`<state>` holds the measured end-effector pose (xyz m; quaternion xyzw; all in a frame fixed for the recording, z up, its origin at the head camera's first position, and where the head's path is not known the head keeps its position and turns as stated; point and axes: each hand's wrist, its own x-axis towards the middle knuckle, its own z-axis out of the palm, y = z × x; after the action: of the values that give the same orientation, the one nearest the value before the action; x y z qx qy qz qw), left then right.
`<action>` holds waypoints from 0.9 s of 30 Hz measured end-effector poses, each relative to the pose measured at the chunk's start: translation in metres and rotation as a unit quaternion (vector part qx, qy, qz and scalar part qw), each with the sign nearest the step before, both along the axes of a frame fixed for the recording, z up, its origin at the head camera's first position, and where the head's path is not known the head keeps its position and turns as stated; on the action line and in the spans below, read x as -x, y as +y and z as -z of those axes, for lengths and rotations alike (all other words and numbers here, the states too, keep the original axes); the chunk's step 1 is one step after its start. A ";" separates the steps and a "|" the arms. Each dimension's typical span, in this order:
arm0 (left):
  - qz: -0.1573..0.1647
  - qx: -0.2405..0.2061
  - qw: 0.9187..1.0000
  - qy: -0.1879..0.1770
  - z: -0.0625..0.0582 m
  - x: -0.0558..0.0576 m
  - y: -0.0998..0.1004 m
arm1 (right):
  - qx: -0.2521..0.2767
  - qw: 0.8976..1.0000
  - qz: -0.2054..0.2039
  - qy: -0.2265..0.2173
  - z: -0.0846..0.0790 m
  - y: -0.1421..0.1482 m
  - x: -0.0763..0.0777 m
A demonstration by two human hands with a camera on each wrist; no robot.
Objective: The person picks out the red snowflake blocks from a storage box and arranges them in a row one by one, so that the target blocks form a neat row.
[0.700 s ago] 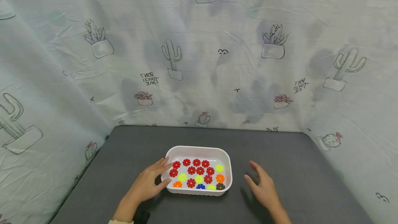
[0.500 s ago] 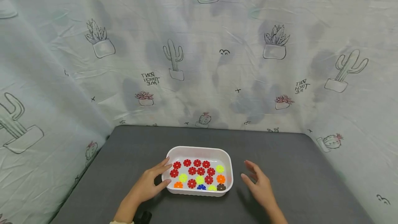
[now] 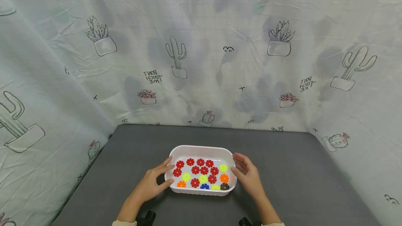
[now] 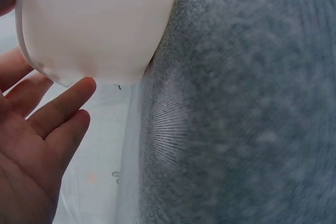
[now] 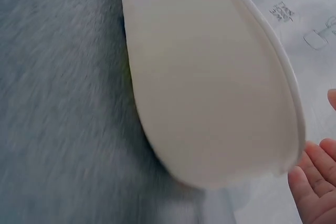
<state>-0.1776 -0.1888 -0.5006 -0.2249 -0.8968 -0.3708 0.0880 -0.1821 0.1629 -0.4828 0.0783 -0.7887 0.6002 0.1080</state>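
A white rectangular tray [image 3: 201,152] with rounded corners stands on the grey table. Notched plastic discs lie spread in it: mostly red discs [image 3: 195,183], several yellow discs [image 3: 223,168], two orange discs [image 3: 224,178], one blue disc [image 3: 205,186] and one dark brown disc [image 3: 224,186]. My left hand [image 3: 150,184] holds the tray's left end, thumb and fingertips over the rim. In the left wrist view, two of its fingers lie outside the wall. At the right end, my right hand [image 3: 249,177] has its thumb and fingers spread at the rim; the right wrist view shows fingertips beside the rim.
The grey tabletop [image 3: 295,170] reaches back to a pale curtain [image 3: 201,62] printed with cacti, which also hangs at both sides. Black wrist straps [image 3: 148,218] show below the hands.
My right hand has moved left, from bare table to the tray's right rim. The left hand stays at the left end. The view has shifted slightly.
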 end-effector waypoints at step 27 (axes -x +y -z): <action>-0.006 0.002 1.000 0.019 0.001 -0.002 0.002 | -0.048 0.986 -0.146 -0.071 -0.011 -0.043 0.037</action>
<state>-0.1756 -0.1873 -0.5021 -0.2268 -0.8971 -0.3638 0.1066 -0.2190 0.1195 -0.4722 0.1550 -0.8025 0.5747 -0.0405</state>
